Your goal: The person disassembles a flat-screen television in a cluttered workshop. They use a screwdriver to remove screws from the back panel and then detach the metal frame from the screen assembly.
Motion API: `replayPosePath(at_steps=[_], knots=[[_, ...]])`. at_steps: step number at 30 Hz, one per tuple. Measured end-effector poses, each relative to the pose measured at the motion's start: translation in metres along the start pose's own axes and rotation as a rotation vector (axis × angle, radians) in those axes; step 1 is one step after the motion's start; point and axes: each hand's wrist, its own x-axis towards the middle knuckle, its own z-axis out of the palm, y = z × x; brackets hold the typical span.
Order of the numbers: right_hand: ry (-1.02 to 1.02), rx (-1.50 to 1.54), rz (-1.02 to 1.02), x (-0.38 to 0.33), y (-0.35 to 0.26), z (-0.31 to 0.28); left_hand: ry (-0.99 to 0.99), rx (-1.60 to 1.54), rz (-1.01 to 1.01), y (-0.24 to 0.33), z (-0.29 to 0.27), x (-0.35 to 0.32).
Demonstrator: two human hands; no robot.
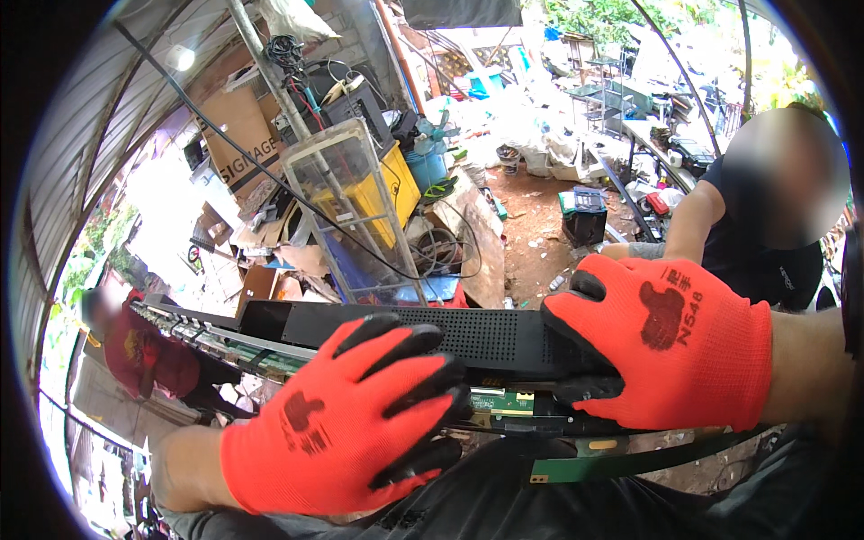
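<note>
- The left hand [342, 423], in a red glove with black tips, is lying over the near side at seven o'clock. Its fingers are spreading wide; I cannot tell if it is gripping.
- The long black panel [486, 337] is stretching across the middle, from nine o'clock to about four o'clock. A row of shiny and green bits [216, 337] is running along its left part, and lots of tiny round holes are dotting its top. The gloves are hiding some of it.
- A little green board [508, 402] is peeking out at the panel's near side, between the hands.
- A long green strip [576, 470] is sticking out below the panel, near five o'clock.
- The right hand [666, 342], gloved the same way, is curling tightly around the panel's right part, between three and four o'clock.
- A person in a red top [148, 360] is staying near eight o'clock.
- A big cardboard box [238, 144] is standing at ten o'clock.
- A black cable [261, 166] is crossing in front of a metal frame [346, 207], also at ten.
- A yellow bin [396, 175] is sitting behind the frame, near eleven.
- A black box [583, 216] is sitting at two o'clock.
- A person in a dark shirt [765, 256] is sitting near three.
- A ridged roof [81, 135] is curving down at ten o'clock.
- Dark trousers [504, 486] are showing under the panel at six.
- Brown dirt ground [531, 202] is showing at two, with bits lying about.
</note>
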Motion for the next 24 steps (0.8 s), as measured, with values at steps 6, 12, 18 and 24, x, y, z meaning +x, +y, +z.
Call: replayPosePath(at_steps=[6,12,18,24], knots=[[0.037,-0.042,-0.052,0.010,0.010,0.019,0.075,0.038,-0.119,0.016,0.015,-0.002],[-0.193,0.074,0.113,0.033,0.007,0.008,0.124,0.041,-0.148,0.010,0.017,0.001],[-0.263,-0.056,0.103,0.045,0.001,-0.006,0.165,0.097,-0.219,0.005,0.020,0.002],[-0.297,-0.028,0.097,0.053,0.019,-0.004,0.207,0.100,-0.144,-0.008,0.025,0.009]])
